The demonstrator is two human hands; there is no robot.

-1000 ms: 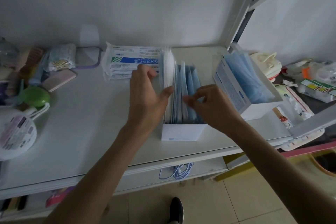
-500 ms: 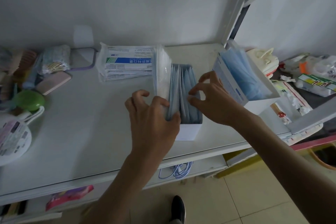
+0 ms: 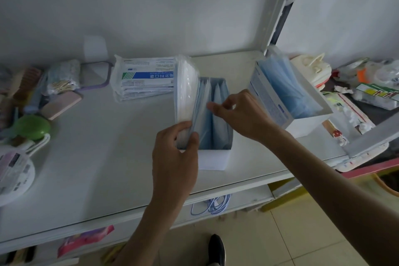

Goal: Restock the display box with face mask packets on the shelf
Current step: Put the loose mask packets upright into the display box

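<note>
A white display box stands open-topped on the white shelf, with blue mask packets upright inside. My left hand grips a thick bundle of clear-wrapped mask packets at its near end, held on edge at the box's left side. My right hand reaches into the box, fingertips pinching the top of the packets there. A flat stack of white-and-blue mask packets lies behind and left of the box.
A second white box of blue masks stands tilted to the right. Toiletries, a green round case and a white round item crowd the shelf's left end. Clutter fills the far right. Blue-white cords hang under the shelf.
My left hand slid back to the bundle's near end and now grips it there. My right hand moved in over the box and pinches the packets inside. The view shifted slightly.
</note>
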